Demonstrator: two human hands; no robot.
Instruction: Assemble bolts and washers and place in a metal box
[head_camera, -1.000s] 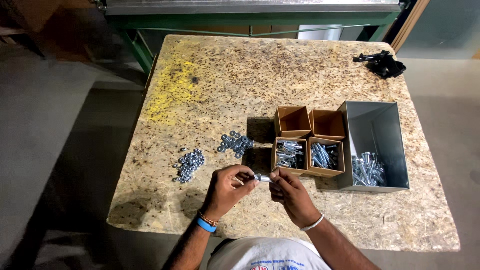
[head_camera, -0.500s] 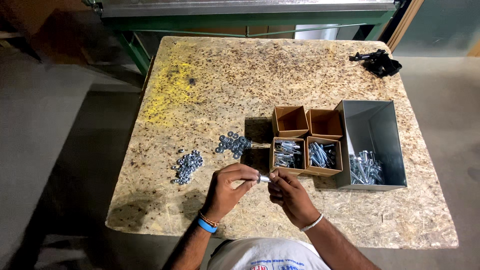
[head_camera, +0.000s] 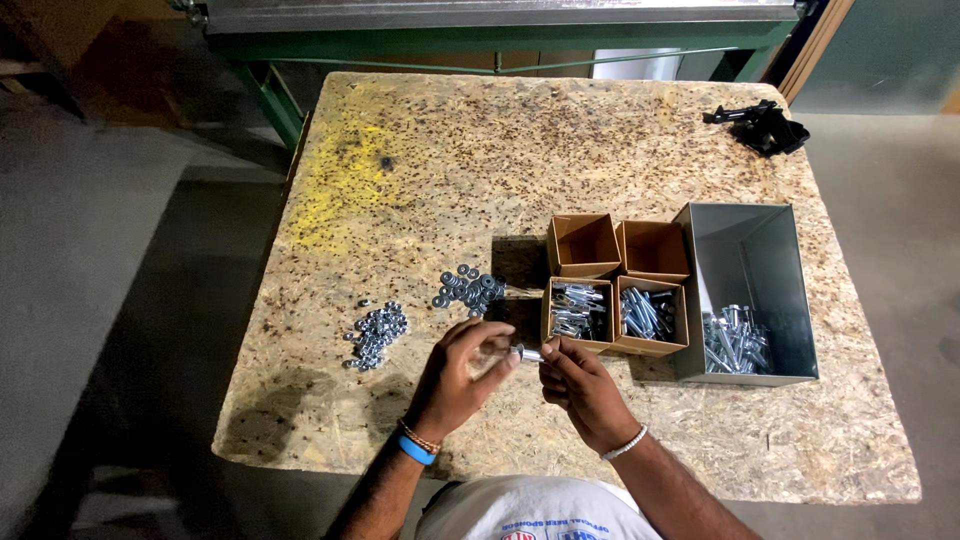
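Observation:
Over the near edge of the chipboard table (head_camera: 600, 150), both hands meet around one small silver bolt (head_camera: 528, 353). My right hand (head_camera: 580, 390) pinches the bolt's right end. My left hand (head_camera: 462, 372) has its fingertips on the left end, where a small nut or washer seems to sit, too small to tell. A loose pile of washers (head_camera: 468, 288) lies just beyond my left hand, and a pile of small nuts (head_camera: 376, 333) lies to its left. Two near cardboard boxes (head_camera: 578, 310) (head_camera: 650, 316) hold bolts.
Two empty cardboard boxes (head_camera: 583, 243) (head_camera: 655, 248) stand behind the full ones. A grey metal bin (head_camera: 745, 285) with bolts at its near end sits to the right. A black clamp-like tool (head_camera: 762, 125) lies at the far right corner. A green metal frame (head_camera: 500, 40) stands beyond the table.
The hands stay in the same spot holding the bolt. My left fingers have shifted slightly around its end.

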